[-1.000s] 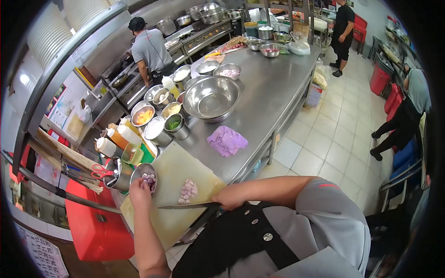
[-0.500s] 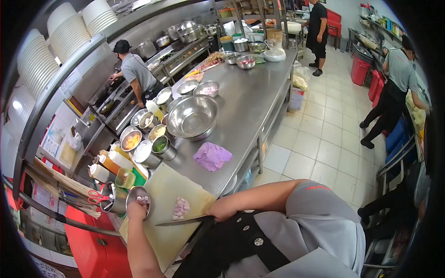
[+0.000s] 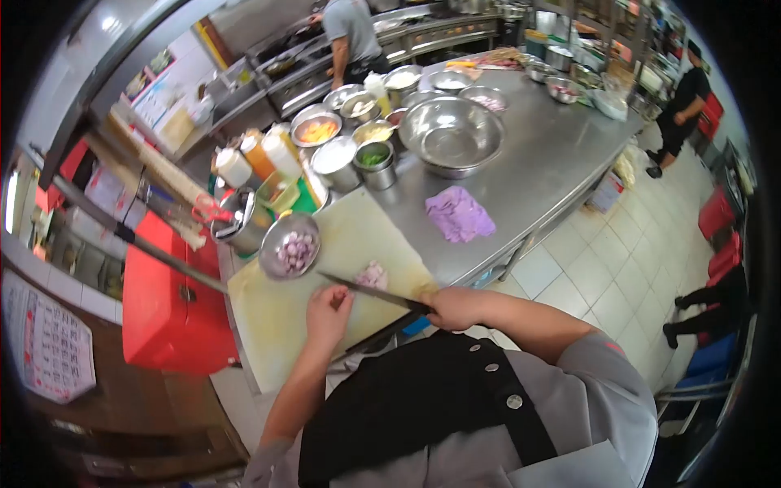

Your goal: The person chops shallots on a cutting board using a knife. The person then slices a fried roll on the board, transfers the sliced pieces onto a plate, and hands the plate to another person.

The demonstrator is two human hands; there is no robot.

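Observation:
My right hand (image 3: 455,307) grips the handle of a kitchen knife (image 3: 378,295) at the near edge of a pale cutting board (image 3: 264,329). The blade points left across the board. Beyond it lies a small pile of chopped pinkish onion (image 3: 373,275). My left hand (image 3: 329,313) is just left of the blade, fingers curled and pressed together; whatever they may hold is hidden. At the board's far left rests a steel bowl (image 3: 273,244), with several small purple onions (image 3: 298,250) inside.
A purple cloth (image 3: 460,215) lies right of the board on the steel table (image 3: 537,154). Behind stand a large steel bowl (image 3: 451,134), several ingredient containers and squeeze bottles (image 3: 233,167). A red cooler (image 3: 167,301) is at left. Other people stand at the stove and right.
My left hand has come out of the onion bowl and moved over the board beside the blade. The knife stays in my right hand. The camera view has turned left and down.

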